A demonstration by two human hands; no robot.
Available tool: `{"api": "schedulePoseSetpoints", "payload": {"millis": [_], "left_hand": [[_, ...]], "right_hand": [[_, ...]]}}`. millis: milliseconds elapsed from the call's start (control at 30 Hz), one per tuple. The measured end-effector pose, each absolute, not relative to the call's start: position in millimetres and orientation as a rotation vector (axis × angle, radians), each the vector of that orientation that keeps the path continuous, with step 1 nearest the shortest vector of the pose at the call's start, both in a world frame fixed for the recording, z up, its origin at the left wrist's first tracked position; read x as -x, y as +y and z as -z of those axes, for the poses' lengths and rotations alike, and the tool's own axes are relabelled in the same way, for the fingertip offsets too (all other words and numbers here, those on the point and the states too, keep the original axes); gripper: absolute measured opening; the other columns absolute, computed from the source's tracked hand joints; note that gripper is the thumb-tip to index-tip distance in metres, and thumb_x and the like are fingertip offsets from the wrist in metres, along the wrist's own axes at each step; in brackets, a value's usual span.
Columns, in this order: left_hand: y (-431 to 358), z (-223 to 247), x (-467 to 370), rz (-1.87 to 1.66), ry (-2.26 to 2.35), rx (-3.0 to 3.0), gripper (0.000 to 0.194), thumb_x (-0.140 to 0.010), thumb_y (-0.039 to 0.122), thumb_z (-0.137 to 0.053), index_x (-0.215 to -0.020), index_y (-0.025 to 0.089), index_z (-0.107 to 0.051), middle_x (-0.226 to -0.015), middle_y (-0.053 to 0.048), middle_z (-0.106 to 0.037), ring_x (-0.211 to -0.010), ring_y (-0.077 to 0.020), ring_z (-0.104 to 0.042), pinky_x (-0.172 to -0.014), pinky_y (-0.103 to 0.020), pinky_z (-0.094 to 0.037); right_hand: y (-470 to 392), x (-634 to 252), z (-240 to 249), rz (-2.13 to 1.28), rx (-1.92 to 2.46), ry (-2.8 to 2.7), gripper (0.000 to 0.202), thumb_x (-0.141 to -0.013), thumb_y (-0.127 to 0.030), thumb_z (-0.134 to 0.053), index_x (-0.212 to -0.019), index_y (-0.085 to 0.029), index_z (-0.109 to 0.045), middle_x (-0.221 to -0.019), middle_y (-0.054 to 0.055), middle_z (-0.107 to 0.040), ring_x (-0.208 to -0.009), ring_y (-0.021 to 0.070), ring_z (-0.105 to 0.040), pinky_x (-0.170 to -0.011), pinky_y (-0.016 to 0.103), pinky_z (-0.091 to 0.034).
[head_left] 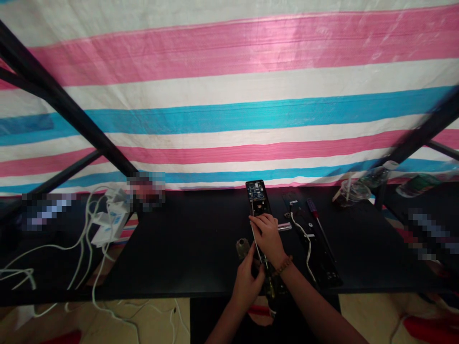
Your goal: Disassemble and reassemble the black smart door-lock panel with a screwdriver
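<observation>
A long, narrow black electronic device (256, 193) lies opened on the table, its circuit board showing at the far end. Along its left side runs a thin white cable (256, 241). My right hand (268, 239) rests over the middle of the device, fingers closed at the cable. Nearer to me, my left hand (246, 278) grips the device's left side, with its fingertips close to the same cable. Just left of the device stands a small greyish cylinder (242, 246). My hands hide much of the device's near half.
To the right lie a screwdriver (312, 209) with a purple-red handle, a loose white wire (309, 246) and a long black panel (328, 267). Clear plastic cups (353, 192) stand back right. White cables and a power strip (111, 228) sit left. Striped sheeting (229, 117) hangs behind the table (179, 248).
</observation>
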State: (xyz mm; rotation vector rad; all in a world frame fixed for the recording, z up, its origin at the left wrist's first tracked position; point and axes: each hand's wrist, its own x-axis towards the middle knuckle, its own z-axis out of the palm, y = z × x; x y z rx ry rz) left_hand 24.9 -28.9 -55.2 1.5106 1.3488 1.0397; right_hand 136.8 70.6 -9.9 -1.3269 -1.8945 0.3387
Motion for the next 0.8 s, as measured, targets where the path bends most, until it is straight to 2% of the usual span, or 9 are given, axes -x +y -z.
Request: {"api": "schedulePoseSetpoints", "payload": {"millis": [200, 433, 600, 800], "left_hand": [[-28.3, 54.8, -24.8, -1.038, 1.339, -1.504, 0.062, -0.091, 0.027, -0.055, -0.151, 0.015, -0.044, -0.114, -0.011, -0.072, -0.094, -0.0216, -0.070, -0.092, -0.037, -0.055], [-27.9, 53.9, -25.1, -1.024, 1.335, -1.498, 0.062, -0.091, 0.025, -0.055, -0.151, 0.014, -0.043, -0.121, -0.013, -0.070, -0.097, -0.0218, -0.070, -0.094, -0.038, -0.054], [-28.6, 52.4, -24.4, -0.999, 1.360, -1.499, 0.063, -0.090, 0.025, -0.056, -0.151, 0.014, -0.043, -0.122, -0.013, -0.070, -0.100, -0.0232, -0.070, -0.096, -0.038, -0.053], [-29.5, 53.4, -24.8, -0.993, 1.373, -1.509, 0.062, -0.091, 0.023, -0.053, -0.151, 0.012, -0.041, -0.120, -0.013, -0.071, -0.100, -0.0231, -0.069, -0.096, -0.038, -0.053]], "right_hand": [[73.2, -140.1, 4.5, -0.428, 1.289, -1.798, 0.027, -0.097, -0.017, -0.050, -0.107, -0.023, -0.074, -0.103, 0.009, -0.075, -0.104, 0.0269, -0.063, -0.092, 0.045, -0.044], [85.9, -133.5, -6.4, -0.556, 1.135, -1.752, 0.024, -0.096, -0.019, -0.053, -0.105, -0.024, -0.074, -0.101, 0.008, -0.073, -0.100, 0.0239, -0.064, -0.092, 0.041, -0.052], [93.3, -125.3, -5.4, -0.468, 1.149, -1.922, 0.022, -0.094, -0.014, -0.054, -0.098, -0.023, -0.074, -0.094, 0.007, -0.070, -0.097, 0.0247, -0.061, -0.094, 0.043, -0.051], [88.1, -122.9, -2.7, -0.372, 1.234, -2.052, 0.022, -0.093, -0.013, -0.056, -0.101, -0.021, -0.076, -0.096, 0.010, -0.063, -0.097, 0.0259, -0.057, -0.089, 0.043, -0.052]]}}
